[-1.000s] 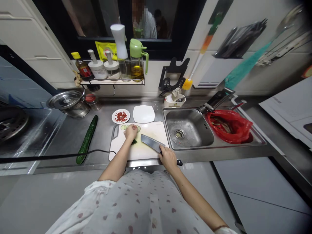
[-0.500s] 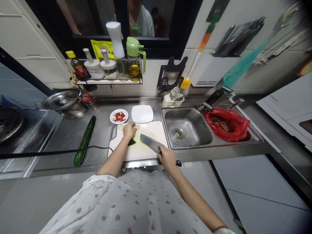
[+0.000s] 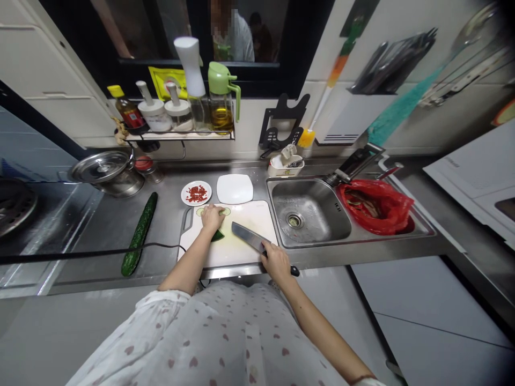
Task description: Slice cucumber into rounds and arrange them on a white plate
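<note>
My left hand [image 3: 212,217] is on the upper part of a white cutting board [image 3: 241,256], its fingers bent and closed at a row of pale green cucumber slices [image 3: 227,212]. Part of the row is hidden beneath that hand. A dark green piece of cucumber [image 3: 218,235] lies just below the left wrist. In my right hand [image 3: 277,261] is the black handle of a kitchen knife [image 3: 247,236]. The wide blade points up and left over the board, apart from the slices.
A whole cucumber [image 3: 140,234] lies left of the board, with a thin black cable [image 3: 161,244] crossing it. Behind the board are a plate of chopped red pieces [image 3: 185,200] and a white square plate [image 3: 235,188]. The sink [image 3: 309,206] and red bag [image 3: 396,206] are right.
</note>
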A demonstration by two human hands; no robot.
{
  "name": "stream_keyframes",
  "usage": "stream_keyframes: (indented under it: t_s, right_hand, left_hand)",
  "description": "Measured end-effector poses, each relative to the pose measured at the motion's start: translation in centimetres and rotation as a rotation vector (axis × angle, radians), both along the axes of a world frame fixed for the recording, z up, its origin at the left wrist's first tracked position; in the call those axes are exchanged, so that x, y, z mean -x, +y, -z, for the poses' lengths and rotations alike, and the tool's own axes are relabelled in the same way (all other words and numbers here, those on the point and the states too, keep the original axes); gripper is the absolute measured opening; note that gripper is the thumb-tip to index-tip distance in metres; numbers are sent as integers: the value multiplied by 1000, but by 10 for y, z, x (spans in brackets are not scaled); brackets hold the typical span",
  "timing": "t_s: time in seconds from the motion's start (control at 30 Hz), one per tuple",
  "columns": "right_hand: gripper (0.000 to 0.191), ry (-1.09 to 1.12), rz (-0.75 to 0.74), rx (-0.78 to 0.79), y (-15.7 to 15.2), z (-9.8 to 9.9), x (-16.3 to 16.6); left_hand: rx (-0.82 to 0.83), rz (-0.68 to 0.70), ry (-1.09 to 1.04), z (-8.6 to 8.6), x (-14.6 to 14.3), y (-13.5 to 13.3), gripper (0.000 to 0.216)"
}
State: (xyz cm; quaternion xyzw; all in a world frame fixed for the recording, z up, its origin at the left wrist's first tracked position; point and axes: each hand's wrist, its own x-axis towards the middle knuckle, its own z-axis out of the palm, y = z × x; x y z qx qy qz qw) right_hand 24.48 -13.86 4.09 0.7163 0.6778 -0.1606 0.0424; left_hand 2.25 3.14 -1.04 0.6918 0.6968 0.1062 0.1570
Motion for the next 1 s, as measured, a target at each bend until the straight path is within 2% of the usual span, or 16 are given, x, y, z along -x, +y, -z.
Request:
stream_keyframes:
  t_s: [0.23,0.5,0.63,0.77,1.0]
  right_hand:
    - [44,24,17,4,1,-2,0]
    - [42,74,37,16,8,-3,6]
    - [37,78,42,26,10,-6,10]
    - [32,76,35,42,12,-7,12]
    - [29,84,22,64,13,-10,18]
  left_hand:
    - [2,-62,-60,-3,0,-3,31]
    - [-102,-386,-418,3,12,-26,35]
    - [-145,-465,-542,8,16,-49,33]
    - [-189,-443,-544,12,15,-74,30]
    - [-337,-233,-474,15,14,-107,25]
